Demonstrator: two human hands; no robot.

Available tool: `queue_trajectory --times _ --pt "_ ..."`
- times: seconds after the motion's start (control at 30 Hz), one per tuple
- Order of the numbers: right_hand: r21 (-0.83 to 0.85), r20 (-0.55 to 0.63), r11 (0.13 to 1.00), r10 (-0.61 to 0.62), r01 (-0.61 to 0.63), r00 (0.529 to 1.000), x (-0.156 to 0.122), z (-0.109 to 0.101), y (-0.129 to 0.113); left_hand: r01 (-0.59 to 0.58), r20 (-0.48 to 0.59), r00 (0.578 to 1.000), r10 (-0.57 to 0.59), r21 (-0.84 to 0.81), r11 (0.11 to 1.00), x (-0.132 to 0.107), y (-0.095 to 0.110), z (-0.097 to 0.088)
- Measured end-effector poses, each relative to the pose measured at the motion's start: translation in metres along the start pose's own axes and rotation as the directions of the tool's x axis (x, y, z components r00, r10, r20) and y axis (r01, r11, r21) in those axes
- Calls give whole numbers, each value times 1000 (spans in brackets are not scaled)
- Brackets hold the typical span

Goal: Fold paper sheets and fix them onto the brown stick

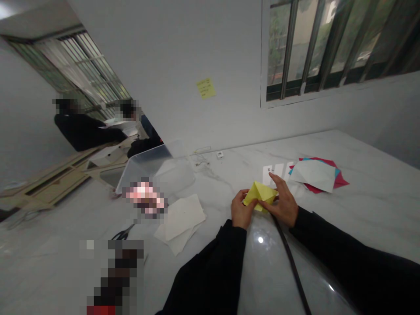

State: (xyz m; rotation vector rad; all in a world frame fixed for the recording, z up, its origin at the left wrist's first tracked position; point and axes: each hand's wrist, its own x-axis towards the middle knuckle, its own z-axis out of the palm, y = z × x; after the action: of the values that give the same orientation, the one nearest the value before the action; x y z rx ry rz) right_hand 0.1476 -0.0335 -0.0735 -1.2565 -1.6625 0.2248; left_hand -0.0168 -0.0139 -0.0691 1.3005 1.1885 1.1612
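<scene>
my left hand and right hand are folding the yellow paper, fingers clamped on it. this fold wants a firm crease next.

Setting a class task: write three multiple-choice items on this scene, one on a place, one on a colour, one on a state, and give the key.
1. Where is the sticky note?
A on the wall; B on the window; C on the table
2. What colour is the paper between the left hand and right hand?
A red; B blue; C yellow
3. What state is that paper in?
A flat; B folded; C rolled into a tube

1 A: it is stuck to the wall.
2 C: the paper shows yellow between both hands.
3 B: it shows creased, layered flaps.
</scene>
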Motion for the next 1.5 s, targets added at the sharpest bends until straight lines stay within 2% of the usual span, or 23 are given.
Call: queue_trajectory --times 0.1,0.17,0.33,0.4,0.5,0.67,0.8,0.9,0.97,1.07,1.13,1.2,1.27,1.37,1.5 --pt "-50 16 998 -33 34 999 1 0 -5 27 -34 999 -28 -31 999 1 1 1" --pt "-63 18 998 -12 13 1000 1 0 -8 34 -35 999 -35 -40 999 1 1 2" --pt "-23 -35 1000 15 -16 999 1 -3 -5 35 79 996 -30 -59 998 -1 3 2" --pt "35 -29 997 67 -66 997 1 -5 2 23 125 992 -16 -58 998 -3 5 2" --pt "142 29 966 212 -214 977 1 -6 13 -11 146 989 10 8 1000 -5 6 0" --pt "259 25 897 365 -359 931 4 -5 23 -90 90 993 75 166 982 -2 2 -4" --pt "341 23 856 405 -388 914 5 -1 23 -65 -26 997 70 165 984 6 -7 -8" --pt "358 12 853 403 -380 915 3 1 22 -44 -89 995 53 95 995 12 -12 -11" --pt "357 -22 873 364 -332 931 2 0 20 -33 -118 992 38 49 998 15 -13 -13" --pt "323 -56 924 235 -205 970 2 -3 17 10 -170 985 -11 -8 1000 17 -11 -15" --pt "273 -11 956 112 -105 994 3 -4 17 35 -196 980 -45 -53 998 18 -9 -17" --pt "235 53 971 35 -46 998 4 -4 19 35 -187 981 -51 -89 995 19 -6 -20" --pt "252 94 965 47 -70 994 4 -3 22 14 -154 988 -29 -93 996 19 -3 -21" --pt "315 115 933 142 -171 983 4 -3 23 -22 -121 992 20 -20 1000 17 3 -21" --pt "167 131 974 129 -151 983 5 -5 18 -120 -61 990 124 74 990 8 9 -15"
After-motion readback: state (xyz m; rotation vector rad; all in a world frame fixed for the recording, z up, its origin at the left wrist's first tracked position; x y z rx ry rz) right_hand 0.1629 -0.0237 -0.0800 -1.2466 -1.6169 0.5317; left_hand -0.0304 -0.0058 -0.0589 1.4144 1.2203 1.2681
